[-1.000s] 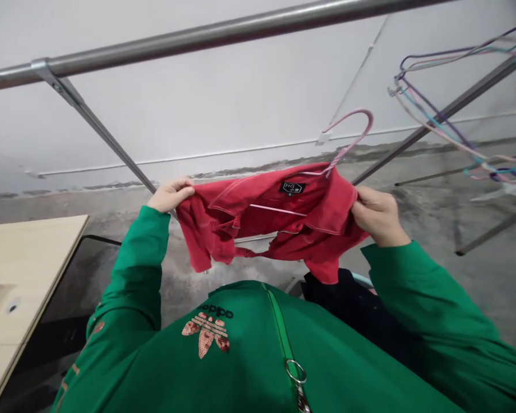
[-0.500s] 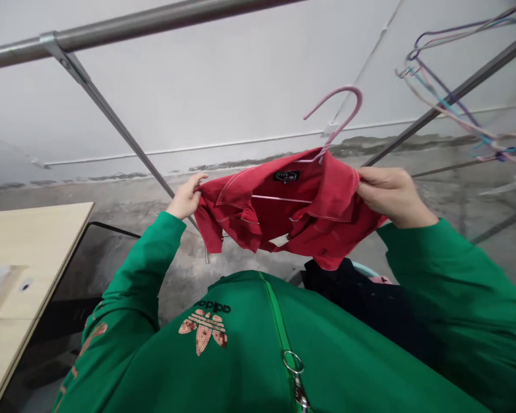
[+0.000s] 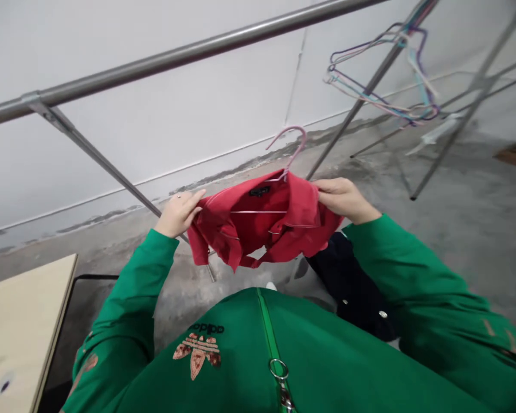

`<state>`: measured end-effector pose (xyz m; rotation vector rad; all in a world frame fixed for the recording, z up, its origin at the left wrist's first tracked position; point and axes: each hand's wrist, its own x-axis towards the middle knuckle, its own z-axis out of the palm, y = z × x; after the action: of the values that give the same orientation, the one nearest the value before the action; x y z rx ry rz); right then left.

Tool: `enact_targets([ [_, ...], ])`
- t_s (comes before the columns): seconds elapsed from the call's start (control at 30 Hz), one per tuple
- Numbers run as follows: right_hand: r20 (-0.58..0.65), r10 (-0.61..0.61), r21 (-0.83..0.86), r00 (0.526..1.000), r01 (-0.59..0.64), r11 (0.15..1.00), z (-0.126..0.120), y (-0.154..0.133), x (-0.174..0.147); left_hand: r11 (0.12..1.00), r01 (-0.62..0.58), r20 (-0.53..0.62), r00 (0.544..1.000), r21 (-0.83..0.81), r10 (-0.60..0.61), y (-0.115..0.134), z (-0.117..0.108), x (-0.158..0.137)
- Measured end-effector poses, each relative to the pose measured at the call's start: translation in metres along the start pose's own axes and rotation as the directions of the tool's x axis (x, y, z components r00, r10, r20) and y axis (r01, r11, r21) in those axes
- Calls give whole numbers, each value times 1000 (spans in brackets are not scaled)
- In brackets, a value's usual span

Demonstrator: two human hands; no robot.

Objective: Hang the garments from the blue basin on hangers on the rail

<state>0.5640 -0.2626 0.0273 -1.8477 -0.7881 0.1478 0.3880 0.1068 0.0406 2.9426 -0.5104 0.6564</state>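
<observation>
Left hand: the left hand (image 3: 178,215) is partly open, its fingers fairly straight, loosely pinching the left shoulder of the shirt.
Right hand: the right hand (image 3: 344,199) is more closed, thumb and fingers grasping the right shoulder.
Red shirt: the red shirt (image 3: 260,225) is stretched between both hands, in front of the body, collar up, front hanging open.
Pink hanger: the pink hanger (image 3: 298,150) sits inside the shirt, its hook rising from the collar, apart from the metal rail (image 3: 198,54) beyond.
Far right: several hangers (image 3: 402,39) hang together.
Near left: a pale wooden table (image 3: 26,310).
Near right: dark cloth (image 3: 352,281), below the shirt.
</observation>
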Motion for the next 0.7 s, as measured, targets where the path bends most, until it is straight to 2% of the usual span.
enact_targets([
  [0.13, -9, -26, 1, 1000, 26, 1000, 8, -3, -8, 975, 49, -54, 998, 217, -39, 11, 7, 7],
  [0.27, -20, -80, 3, 997, 80, 997, 17, -4, -6, 918, 165, -114, 985, 360, -132, 35, -2, 22],
  [0.43, 11, -273, -68, 962, 274, 959, 25, -5, 7, 867, 247, -181, 966, 434, -185, 67, -15, 54],
  [0.57, 57, -406, -323, 912, 402, 857, 4, 6, 3, 888, 263, -193, 960, 377, -203, 63, -27, 59],
  [0.7, 161, -397, -604, 903, 409, 685, -18, 26, -14, 916, 274, -211, 953, 293, -217, 49, -26, 40],
])
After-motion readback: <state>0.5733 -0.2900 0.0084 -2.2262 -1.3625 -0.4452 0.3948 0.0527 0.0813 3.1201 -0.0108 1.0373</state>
